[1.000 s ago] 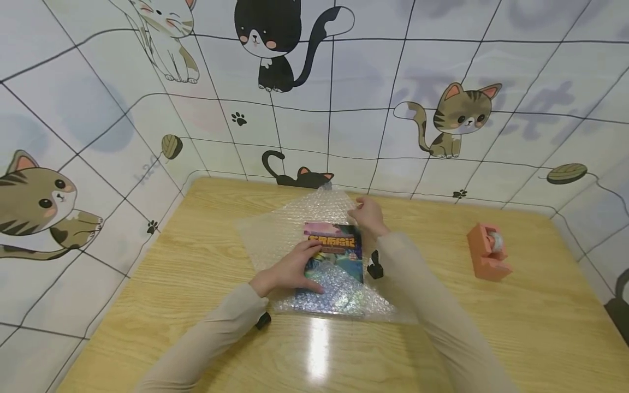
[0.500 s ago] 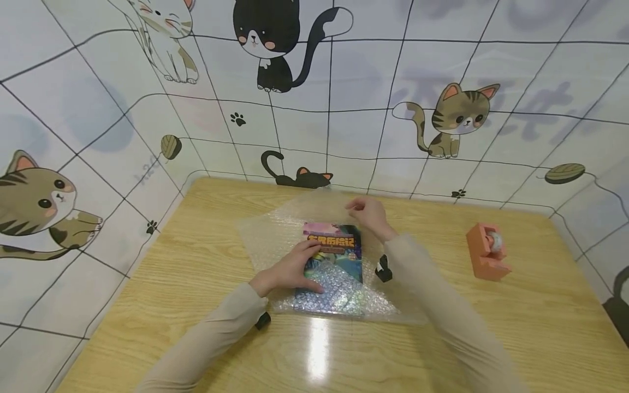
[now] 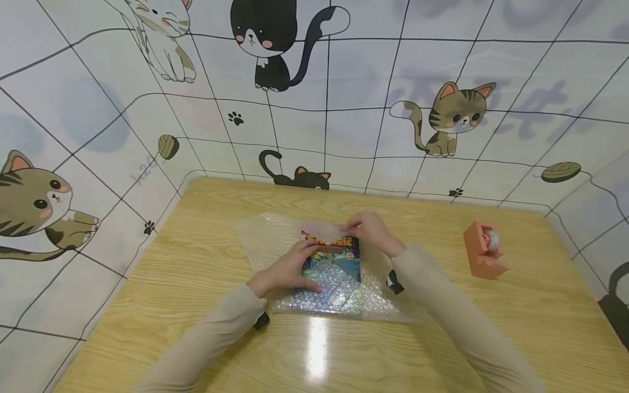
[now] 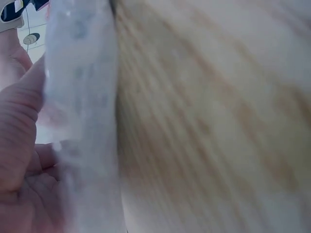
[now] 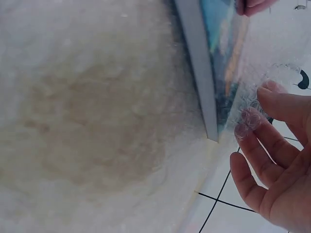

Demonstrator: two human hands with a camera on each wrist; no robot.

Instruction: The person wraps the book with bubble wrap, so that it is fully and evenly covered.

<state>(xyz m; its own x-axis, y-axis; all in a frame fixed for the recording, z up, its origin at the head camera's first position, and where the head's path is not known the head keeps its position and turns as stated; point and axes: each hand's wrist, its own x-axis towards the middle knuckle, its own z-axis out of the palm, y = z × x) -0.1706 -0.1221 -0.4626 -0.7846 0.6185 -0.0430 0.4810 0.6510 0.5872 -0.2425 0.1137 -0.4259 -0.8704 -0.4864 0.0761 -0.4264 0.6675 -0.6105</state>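
Pinching bubble wrap (image 3: 257, 237), right hand (image 3: 371, 230)

The left grip (image 4: 22, 141) stands at the left, its thumb reaching the left edge of a pale, translucent band of bubble wrap (image 4: 87, 121). To the right, the desk (image 4: 180, 121) fills most of the field, its wood grain blurred. Far left, a lined wall (image 4: 39, 52) bears a small oval motif (image 4: 31, 39).
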